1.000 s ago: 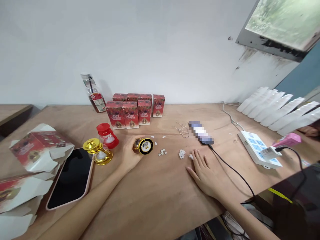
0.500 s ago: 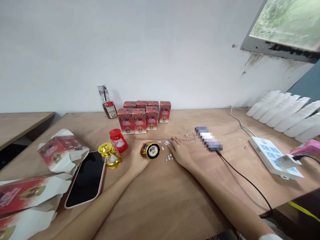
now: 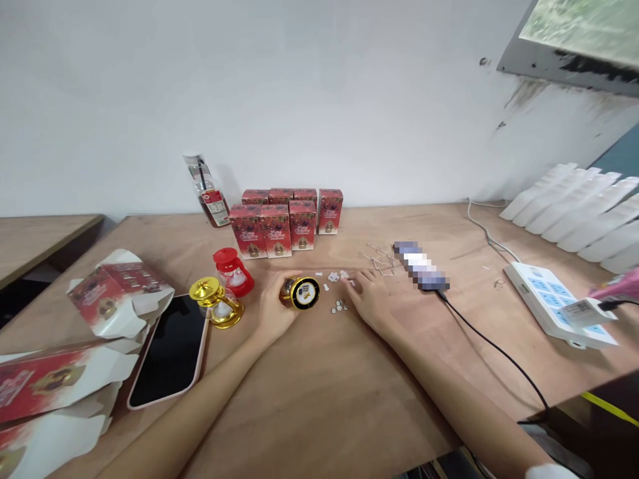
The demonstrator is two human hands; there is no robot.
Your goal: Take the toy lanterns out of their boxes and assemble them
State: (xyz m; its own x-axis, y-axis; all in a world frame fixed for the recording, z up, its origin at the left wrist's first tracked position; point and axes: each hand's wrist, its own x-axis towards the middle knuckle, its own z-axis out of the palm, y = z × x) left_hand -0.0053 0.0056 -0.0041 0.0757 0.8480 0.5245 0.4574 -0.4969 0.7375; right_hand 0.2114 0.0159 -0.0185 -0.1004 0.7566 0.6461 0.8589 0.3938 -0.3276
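Note:
My left hand point(image 3: 277, 307) is wrapped round a small gold lantern point(image 3: 288, 293), which lies tipped so that its black-rimmed round base point(image 3: 305, 293) faces me. A compartment shows in that base, its details too small to make out. My right hand point(image 3: 370, 301) rests on the table with fingers apart, its thumb beside several small white plastic pieces point(image 3: 333, 276). Nothing shows in that hand. Below the pieces lie several silver button cells point(image 3: 339, 307). Left of my left hand stand a red lantern point(image 3: 234, 273) and another gold lantern point(image 3: 219, 307).
Red printed boxes point(image 3: 276, 233) stand near the wall beside a bottle point(image 3: 212, 199). Opened cartons point(image 3: 64, 379) and a dark-screened phone point(image 3: 172, 352) lie left. Bent wires point(image 3: 380, 263), a cabled, pixelated phone point(image 3: 422, 266) and a power strip point(image 3: 549, 299) lie right.
My right hand has drawn back slightly to the right, uncovering more of the white pieces. My left hand keeps holding the lantern base toward me. The camera view has shifted a little.

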